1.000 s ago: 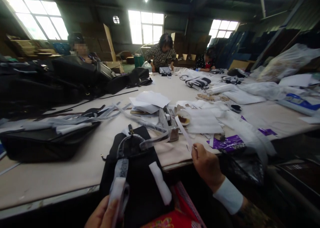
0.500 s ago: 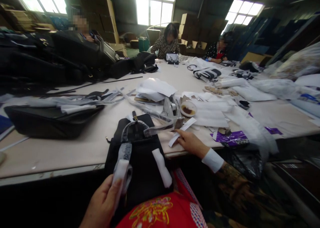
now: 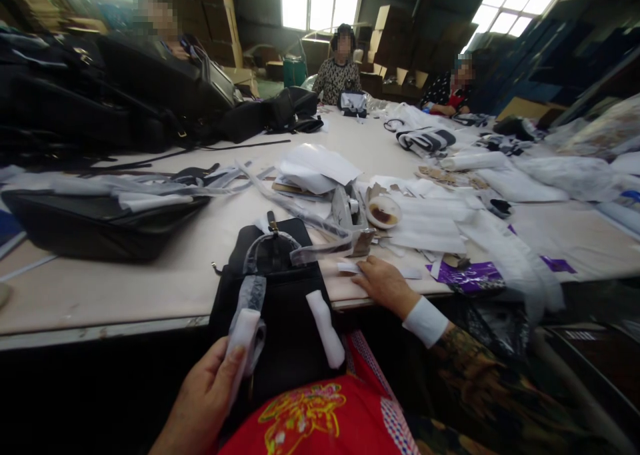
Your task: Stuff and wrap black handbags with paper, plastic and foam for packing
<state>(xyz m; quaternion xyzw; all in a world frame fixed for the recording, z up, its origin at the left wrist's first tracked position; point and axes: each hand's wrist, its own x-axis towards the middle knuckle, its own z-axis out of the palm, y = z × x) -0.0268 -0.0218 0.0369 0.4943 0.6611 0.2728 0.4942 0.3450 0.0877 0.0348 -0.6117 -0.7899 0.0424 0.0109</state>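
Observation:
A black backpack [image 3: 287,328] leans against the table edge in front of me, its top handle wrapped in clear plastic. My left hand [image 3: 213,375] is closed round one of its straps, which is covered in white foam wrap [image 3: 245,328]. A second piece of white foam [image 3: 326,332] lies on the right of the bag. To the right, my right hand [image 3: 387,285] is over the table edge, its fingers pinching a white strip [image 3: 349,268] that lies almost flat. Just beyond that hand is a tape dispenser [image 3: 350,208] with a clear strip trailing from it.
A bowl of brown liquid [image 3: 383,212] stands among white sheets and scraps. Another black bag [image 3: 105,225] lies at left, below a heap of black bags [image 3: 125,102]. A purple wrapper [image 3: 470,276] hangs at the right edge. Several people sit across the table.
The white strip in my right hand has turned from slanting upward to lying nearly level on the table. My left hand keeps its grip on the strap. The camera view has shifted slightly.

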